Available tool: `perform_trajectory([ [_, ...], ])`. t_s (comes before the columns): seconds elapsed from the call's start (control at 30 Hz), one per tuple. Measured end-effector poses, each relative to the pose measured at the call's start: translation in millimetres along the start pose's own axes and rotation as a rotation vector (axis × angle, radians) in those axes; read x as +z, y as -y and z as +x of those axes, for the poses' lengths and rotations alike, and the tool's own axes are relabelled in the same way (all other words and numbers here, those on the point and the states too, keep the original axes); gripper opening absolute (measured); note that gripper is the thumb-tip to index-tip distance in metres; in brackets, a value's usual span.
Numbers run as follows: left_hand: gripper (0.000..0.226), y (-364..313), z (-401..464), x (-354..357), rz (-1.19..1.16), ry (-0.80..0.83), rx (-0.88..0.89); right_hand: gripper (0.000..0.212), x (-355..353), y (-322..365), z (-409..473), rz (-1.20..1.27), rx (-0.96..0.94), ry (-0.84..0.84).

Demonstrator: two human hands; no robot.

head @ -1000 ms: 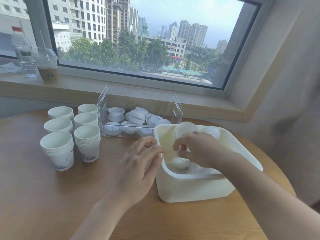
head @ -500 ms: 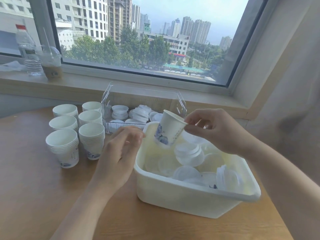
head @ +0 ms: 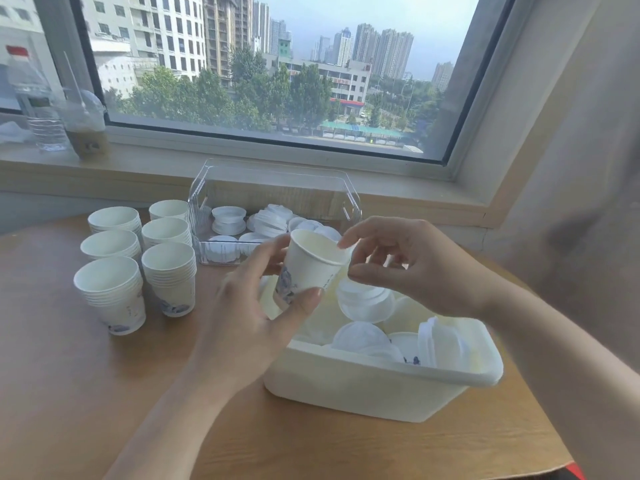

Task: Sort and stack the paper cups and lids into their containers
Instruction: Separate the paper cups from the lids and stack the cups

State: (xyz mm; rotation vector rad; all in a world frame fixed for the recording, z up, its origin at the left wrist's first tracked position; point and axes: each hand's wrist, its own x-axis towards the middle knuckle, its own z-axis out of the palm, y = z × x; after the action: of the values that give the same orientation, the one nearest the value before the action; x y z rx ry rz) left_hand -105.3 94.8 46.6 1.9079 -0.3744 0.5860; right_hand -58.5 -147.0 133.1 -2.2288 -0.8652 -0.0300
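Observation:
My left hand (head: 249,317) grips a white paper cup (head: 311,265) with a blue print, tilted, above the left end of the white tub (head: 381,393). My right hand (head: 412,265) hovers just right of the cup's rim, fingers loosely spread, a fingertip close to the rim and nothing in its grasp. The tub holds several loose white lids (head: 363,337) and cups. Several stacks of paper cups (head: 166,275) stand on the table at the left. Behind the cup, a clear plastic bin (head: 277,188) holds stacked white lids (head: 228,220).
The round wooden table (head: 69,393) reaches to the window sill (head: 156,168). On the sill at the far left stand a water bottle (head: 31,95) and an iced drink cup (head: 86,129). A beige wall rises at the right.
The right hand lifted a cup out of the tub and passed it to the left hand, which now holds it. The right hand has let go.

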Motion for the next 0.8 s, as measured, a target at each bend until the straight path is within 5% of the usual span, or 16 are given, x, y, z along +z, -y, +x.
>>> perform_trajectory([
  [0.37,0.066,-14.3,5.1,20.8,0.091,-0.043,0.022,0.021,-16.3,-25.7,-42.2,-0.386,0.336,0.287],
  [0.8,0.060,-8.4,-0.3,19.4,0.199,0.001,0.029,0.028,-9.3,-34.1,-44.3,-0.314,0.354,0.323],
])
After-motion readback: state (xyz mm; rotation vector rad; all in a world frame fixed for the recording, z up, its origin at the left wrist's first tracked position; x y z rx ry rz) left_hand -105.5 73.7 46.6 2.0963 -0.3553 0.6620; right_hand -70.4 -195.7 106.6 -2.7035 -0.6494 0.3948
